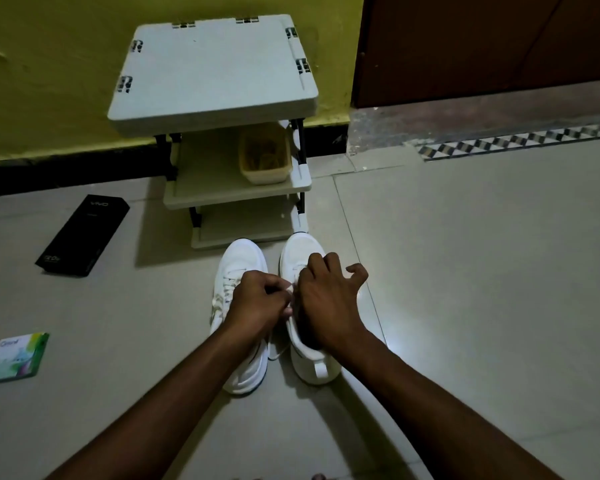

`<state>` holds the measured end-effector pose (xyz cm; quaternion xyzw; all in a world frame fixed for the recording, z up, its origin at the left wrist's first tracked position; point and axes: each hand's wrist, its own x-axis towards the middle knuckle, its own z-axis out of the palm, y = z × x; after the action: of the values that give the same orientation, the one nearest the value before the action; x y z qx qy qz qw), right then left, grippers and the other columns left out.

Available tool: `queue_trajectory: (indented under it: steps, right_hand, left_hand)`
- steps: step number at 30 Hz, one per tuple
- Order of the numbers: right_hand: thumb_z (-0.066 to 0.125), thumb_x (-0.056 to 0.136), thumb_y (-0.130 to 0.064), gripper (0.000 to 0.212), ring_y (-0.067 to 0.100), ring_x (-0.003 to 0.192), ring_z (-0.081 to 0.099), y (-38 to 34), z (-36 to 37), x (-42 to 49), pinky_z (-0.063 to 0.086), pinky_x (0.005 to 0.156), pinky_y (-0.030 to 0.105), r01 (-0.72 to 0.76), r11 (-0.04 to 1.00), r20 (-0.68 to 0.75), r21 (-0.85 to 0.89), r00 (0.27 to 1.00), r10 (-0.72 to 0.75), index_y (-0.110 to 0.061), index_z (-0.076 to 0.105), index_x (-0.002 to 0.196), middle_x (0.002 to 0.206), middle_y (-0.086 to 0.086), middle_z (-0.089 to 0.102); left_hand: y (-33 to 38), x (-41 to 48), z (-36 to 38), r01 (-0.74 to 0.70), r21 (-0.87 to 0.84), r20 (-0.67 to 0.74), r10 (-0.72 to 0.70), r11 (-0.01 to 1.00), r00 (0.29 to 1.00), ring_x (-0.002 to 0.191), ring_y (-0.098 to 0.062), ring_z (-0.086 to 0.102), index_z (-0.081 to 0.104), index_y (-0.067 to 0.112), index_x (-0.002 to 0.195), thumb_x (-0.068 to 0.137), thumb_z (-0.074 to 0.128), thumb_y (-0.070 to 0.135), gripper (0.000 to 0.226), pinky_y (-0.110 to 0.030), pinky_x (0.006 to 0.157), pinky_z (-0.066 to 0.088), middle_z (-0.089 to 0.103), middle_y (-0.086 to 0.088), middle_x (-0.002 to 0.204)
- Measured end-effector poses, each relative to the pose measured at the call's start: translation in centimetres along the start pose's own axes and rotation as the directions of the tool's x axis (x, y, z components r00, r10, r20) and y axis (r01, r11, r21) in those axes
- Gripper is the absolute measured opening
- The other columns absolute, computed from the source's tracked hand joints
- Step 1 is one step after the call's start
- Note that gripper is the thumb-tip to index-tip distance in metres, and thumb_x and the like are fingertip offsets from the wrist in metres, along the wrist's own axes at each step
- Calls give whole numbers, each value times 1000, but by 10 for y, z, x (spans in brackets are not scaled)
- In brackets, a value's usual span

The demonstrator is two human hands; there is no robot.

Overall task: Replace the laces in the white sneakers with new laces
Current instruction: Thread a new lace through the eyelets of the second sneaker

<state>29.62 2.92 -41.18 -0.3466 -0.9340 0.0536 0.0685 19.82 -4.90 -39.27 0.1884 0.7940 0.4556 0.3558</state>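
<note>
The left hand (260, 301) was curled, pinching a white lace (289, 289). The right hand (326, 306), close against it, had fingers hooked into the lace on the right sneaker (302, 249) beneath it. The left sneaker (238, 259) stood under the left wrist, a rack (212, 67) beyond the hands, and a black box (84, 233) and green packet (18, 356) well to their left.

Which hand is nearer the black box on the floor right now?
Left. The left hand pinches a lace above the left sneaker, the black box lying off to its left; the right hand sits over the right sneaker, beyond the left hand from the box.
</note>
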Motion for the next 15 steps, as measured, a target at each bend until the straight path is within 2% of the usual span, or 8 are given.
queue_trajectory:
  steps: [2,4,5,7,8,10,12,15]
  right_hand:
    - [74,66,-19,21,25,104,46,-1,0,4,30,87,48,-81,991,37,107,996,78,-23,56,76,100,0,49]
    - [66,81,-15,23,25,105,48,2,0,9,38,87,47,-198,925,130,325,978,164,-26,50,67,98,0,53]
    - [65,85,-13,31,25,100,52,4,-1,11,42,85,44,-229,870,147,437,972,182,-25,48,62,90,1,57]
    - [67,87,-8,41,13,77,58,10,-4,12,42,74,27,-277,741,181,612,961,211,-25,47,54,66,-5,56]
    - [70,86,-8,43,4,67,55,13,-4,12,38,66,19,-297,691,205,659,955,216,-26,49,53,60,-10,53]
    - [78,82,-11,37,-3,60,54,19,-5,11,36,60,15,-336,622,258,708,942,215,-25,57,55,58,-13,56]
    - [85,75,-13,25,-3,62,60,24,-1,14,43,63,15,-355,553,281,754,935,216,-24,68,59,60,-12,64]
    - [91,65,-14,26,7,66,67,28,8,15,55,72,32,-372,456,290,808,926,241,-23,69,55,62,-7,70]
  left_hand:
    - [0,2,-1,25,-40,9,-25,999,1000,79,-32,76,77,3,85,96,58,-1,23,-46,82,63,76,-18,85]
    - [0,5,-2,49,-60,3,-49,997,999,80,-32,76,76,2,88,101,56,3,24,-48,84,62,76,-19,90]
    - [0,5,-2,51,-52,1,-51,997,999,79,-31,76,75,2,88,101,57,3,22,-49,84,62,76,-18,89]
    - [1,6,-4,53,-8,-13,-53,999,999,72,-27,75,75,5,87,96,62,0,17,-48,82,62,75,-15,83]
    - [2,7,-4,50,27,-27,-49,998,998,67,-24,75,75,6,86,93,65,-2,15,-46,80,63,75,-13,79]
    - [5,8,-4,45,94,-57,-39,995,998,62,-22,74,76,10,81,88,70,-2,15,-40,74,62,75,-10,73]
    - [7,8,-3,37,125,-70,-29,991,997,58,-19,72,76,10,79,89,71,1,14,-34,69,60,75,-10,71]
    - [7,9,-3,13,146,-67,-3,989,998,54,-14,69,76,8,78,90,71,2,14,-28,63,56,75,-12,69]
